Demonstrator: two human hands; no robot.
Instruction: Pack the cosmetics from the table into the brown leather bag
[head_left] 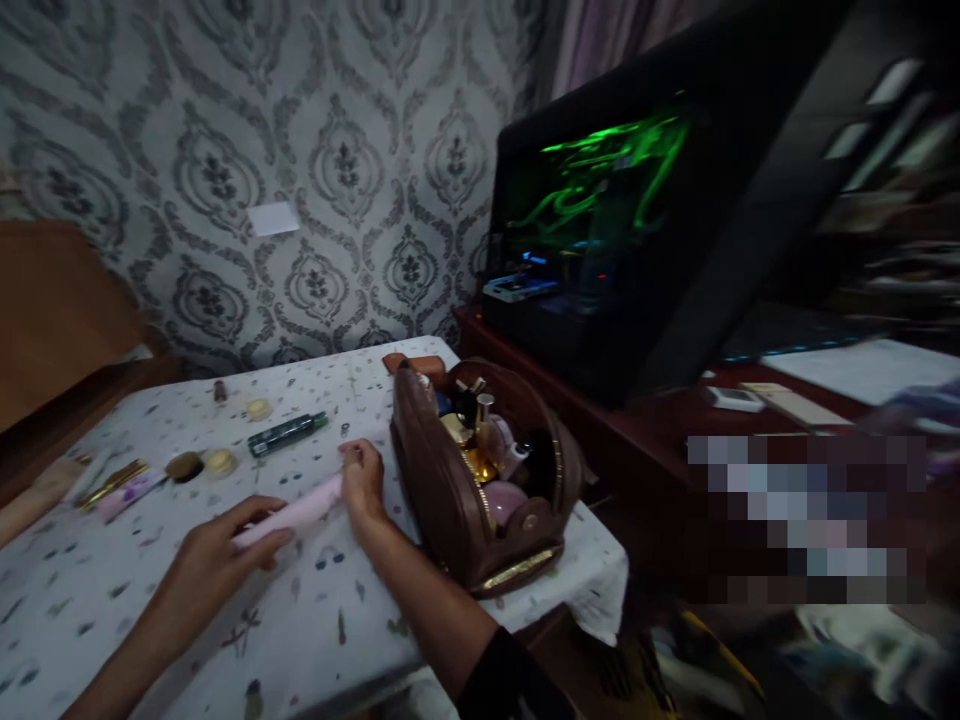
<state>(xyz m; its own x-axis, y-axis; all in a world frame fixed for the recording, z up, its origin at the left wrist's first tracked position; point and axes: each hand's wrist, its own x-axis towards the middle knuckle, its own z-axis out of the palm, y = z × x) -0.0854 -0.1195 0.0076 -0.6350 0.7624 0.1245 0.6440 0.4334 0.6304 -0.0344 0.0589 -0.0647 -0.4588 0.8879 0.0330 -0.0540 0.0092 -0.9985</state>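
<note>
A pink tube [296, 514] lies across the patterned tablecloth [97, 590], held at both ends. My left hand [217, 555] grips its near end with fingers curled around it. My right hand [361, 480] pinches its far end, right beside an open brown cosmetic bag [442, 500]. The bag stands on the table's right part, filled with bottles and small jars [487, 430].
On the table's left lie a dark green tube [286, 433], two round compacts [202, 464], a small cream jar [258, 408] and gold-coloured sticks [112, 483]. A dark computer case [600, 200] with green lights stands on a wooden desk [637, 430] to the right. Patterned wallpaper is behind.
</note>
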